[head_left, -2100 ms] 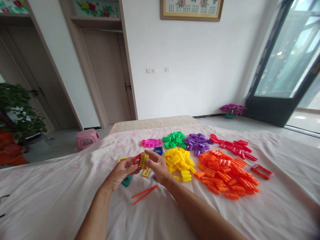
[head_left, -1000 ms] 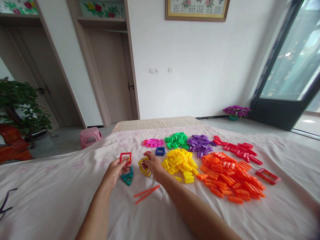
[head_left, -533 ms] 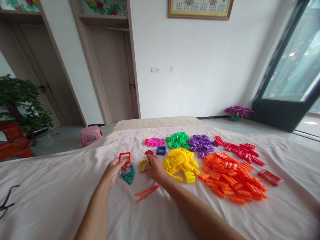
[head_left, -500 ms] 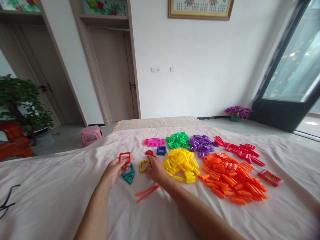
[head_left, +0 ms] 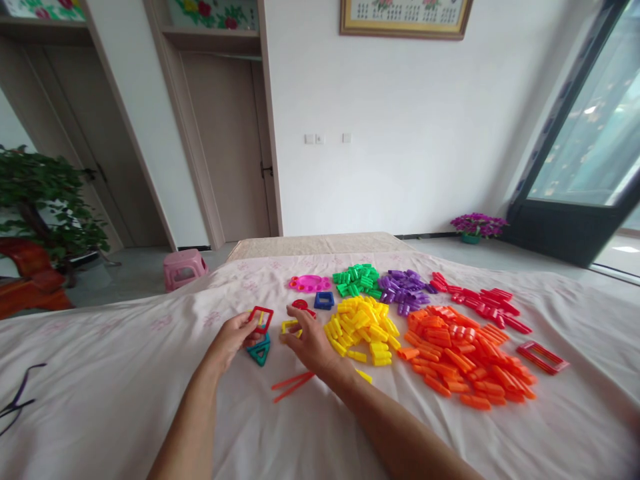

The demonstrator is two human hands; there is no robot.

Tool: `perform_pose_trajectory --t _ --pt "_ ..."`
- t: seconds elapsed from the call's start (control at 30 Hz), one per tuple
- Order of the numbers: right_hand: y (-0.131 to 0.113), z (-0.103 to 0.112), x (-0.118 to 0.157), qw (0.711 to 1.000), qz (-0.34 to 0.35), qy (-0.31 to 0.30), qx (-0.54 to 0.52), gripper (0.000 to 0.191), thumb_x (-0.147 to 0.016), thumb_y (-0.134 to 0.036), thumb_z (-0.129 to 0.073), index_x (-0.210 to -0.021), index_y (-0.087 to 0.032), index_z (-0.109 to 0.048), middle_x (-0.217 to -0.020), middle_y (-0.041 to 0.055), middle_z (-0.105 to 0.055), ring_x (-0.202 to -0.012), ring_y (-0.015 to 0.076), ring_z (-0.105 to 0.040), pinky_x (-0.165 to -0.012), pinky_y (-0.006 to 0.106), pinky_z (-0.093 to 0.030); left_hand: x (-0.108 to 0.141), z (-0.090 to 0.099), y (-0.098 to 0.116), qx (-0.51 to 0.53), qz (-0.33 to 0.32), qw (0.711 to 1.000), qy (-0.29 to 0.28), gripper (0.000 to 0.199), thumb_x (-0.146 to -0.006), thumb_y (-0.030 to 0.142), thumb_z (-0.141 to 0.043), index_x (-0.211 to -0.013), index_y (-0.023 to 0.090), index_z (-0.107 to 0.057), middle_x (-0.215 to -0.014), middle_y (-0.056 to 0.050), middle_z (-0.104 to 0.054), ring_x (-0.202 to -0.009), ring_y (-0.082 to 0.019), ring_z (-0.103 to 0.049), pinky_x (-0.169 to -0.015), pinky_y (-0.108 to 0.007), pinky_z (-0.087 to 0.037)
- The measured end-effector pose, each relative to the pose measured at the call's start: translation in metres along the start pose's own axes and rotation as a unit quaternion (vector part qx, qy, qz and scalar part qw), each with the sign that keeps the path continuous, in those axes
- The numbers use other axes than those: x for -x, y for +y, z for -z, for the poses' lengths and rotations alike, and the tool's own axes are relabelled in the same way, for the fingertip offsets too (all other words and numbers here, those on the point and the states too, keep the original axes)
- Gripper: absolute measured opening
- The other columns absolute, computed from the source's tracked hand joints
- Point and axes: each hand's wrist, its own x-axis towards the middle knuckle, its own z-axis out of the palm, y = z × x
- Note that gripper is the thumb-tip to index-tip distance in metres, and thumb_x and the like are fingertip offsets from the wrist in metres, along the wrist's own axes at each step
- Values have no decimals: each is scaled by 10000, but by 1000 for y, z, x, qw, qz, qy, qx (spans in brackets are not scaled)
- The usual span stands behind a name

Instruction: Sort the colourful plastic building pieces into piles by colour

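My left hand (head_left: 235,343) is closed on a red square frame tile (head_left: 271,321), held up and tilted between thumb and fingers. Some yellow shows through its opening. Just below, a teal triangle tile (head_left: 259,353) lies on the cloth, with more teal partly hidden by the fingers. My right hand (head_left: 314,343) is open, thumb and fingers apart, over a yellow square frame tile (head_left: 286,326) that it partly covers. Past its fingertips are a red piece (head_left: 300,304) with a rounded top and a blue square tile (head_left: 324,301).
Heaps of yellow (head_left: 361,323), green (head_left: 356,280), purple (head_left: 404,287), orange (head_left: 465,360) and red pieces (head_left: 487,303) cover the right side. Orange sticks (head_left: 291,387) lie before my right hand. A pink tray (head_left: 310,284) stands farther back; glasses (head_left: 20,397) lie left.
The red square tile has tilted and moved slightly right in my left hand. My right hand's fingers have spread, and a loose yellow piece now shows beside the right forearm.
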Motion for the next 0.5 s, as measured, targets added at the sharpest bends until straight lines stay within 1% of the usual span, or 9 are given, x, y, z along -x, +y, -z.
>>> perform_pose_trajectory --t 0.07,0.1,0.17,0.23,0.3,0.33,0.37,0.43,0.5 --pt "-4 -2 0 1000 0 -7 -13 742 -727 -306 -799 -1410 -242 -517 -1283 110 -612 -916 192 -666 -810 347 -556 3 -14 -1 -31 -1 999 -34 469 -663 324 -831 -1068 108 -735 -720 -61 -721 -599 -161 -661 -528 -233 -484" --pt "-5 -3 0 1000 7 -9 -13 737 -710 -322 -820 -1388 -234 -544 -1261 112 -618 -932 200 -664 -825 349 -553 3 -19 -1 -62 -8 997 -45 468 -667 338 -824 -1067 112 -736 -709 -61 -717 -601 -169 -662 -524 -235 -477" --pt "-6 -3 0 1000 25 -8 -5 639 -723 -328 -819 -1318 -217 -614 -1207 114 -641 -985 219 -658 -869 352 -538 3 -27 -1 -136 -28 989 -46 441 -699 372 -791 -1059 123 -737 -713 -70 -718 -634 -192 -676 -533 -246 -474" --pt "-6 -1 0 1000 23 4 9 571 -741 -292 -802 -1284 -213 -645 -1192 116 -654 -1041 236 -647 -903 358 -525 0 -28 0 -198 -49 979 -11 399 -748 409 -736 -1048 145 -733 -777 -91 -735 -730 -227 -697 -570 -262 -482" --pt "-4 0 -1 1000 -8 18 11 574 -735 -236 -786 -1290 -208 -644 -1192 111 -665 -1007 233 -658 -884 360 -531 -6 -23 3 -227 -59 971 46 371 -783 413 -688 -1063 172 -719 -922 -125 -748 -912 -273 -696 -645 -282 -492" --pt "-3 0 -1 999 -28 24 4 579 -729 -218 -779 -1292 -203 -642 -1183 107 -673 -965 225 -666 -858 355 -539 -10 -20 6 -243 -62 965 77 378 -785 409 -679 -1088 184 -705 -1025 -147 -738 -1028 -301 -668 -698 -297 -493" --pt "-2 1 -1 998 -48 30 -7 583 -724 -213 -772 -1292 -194 -642 -1164 103 -683 -917 216 -671 -826 348 -546 -15 -18 8 -260 -62 958 107 409 -768 403 -690 -1118 192 -688 -1135 -172 -707 -1143 -336 -616 -757 -321 -487" --pt "0 0 0 996 -74 35 -33 582 -728 -230 -760 -1294 -173 -641 -1106 94 -703 -824 198 -669 -763 332 -553 -25 -16 11 -292 -52 943 153 526 -674 389 -763 -1153 198 -658 -1313 -224 -604 -1304 -421 -480 -863 -390 -454" --pt "2 0 1 995 -78 37 -54 582 -735 -255 -749 -1298 -158 -638 -1071 91 -709 -771 188 -661 -718 320 -550 -36 -17 13 -315 -34 932 174 616 -550 352 -835 -1117 195 -653 -1387 -262 -526 -1347 -497 -399 -926 -462 -409"
